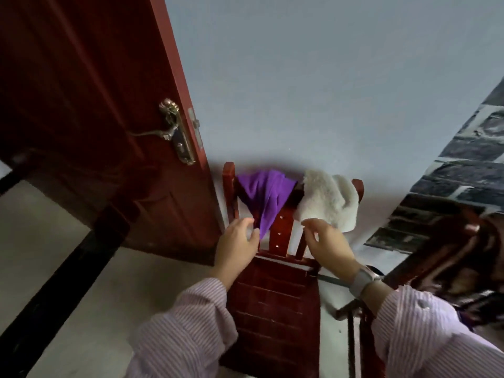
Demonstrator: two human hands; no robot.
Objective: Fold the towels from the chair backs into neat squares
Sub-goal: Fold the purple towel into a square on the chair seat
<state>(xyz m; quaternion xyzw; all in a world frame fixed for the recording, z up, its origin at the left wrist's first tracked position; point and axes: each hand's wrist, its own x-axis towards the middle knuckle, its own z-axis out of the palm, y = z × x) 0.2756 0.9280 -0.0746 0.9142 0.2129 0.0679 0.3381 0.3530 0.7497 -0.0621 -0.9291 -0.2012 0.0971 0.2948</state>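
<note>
Both grips spread: left hand [236,242] near smooth purple towel [266,196], right hand [328,242] near fluffy white towel [328,199].

Two towels hang over the top rail of a red wooden chair [275,293]. The purple towel [263,199] is smooth and thin; it drapes over the left part of the rail and narrows to a point at its lower end. The white towel [328,200] is thick and fluffy; it drapes in a bunch over the right part of the rail.
</note>
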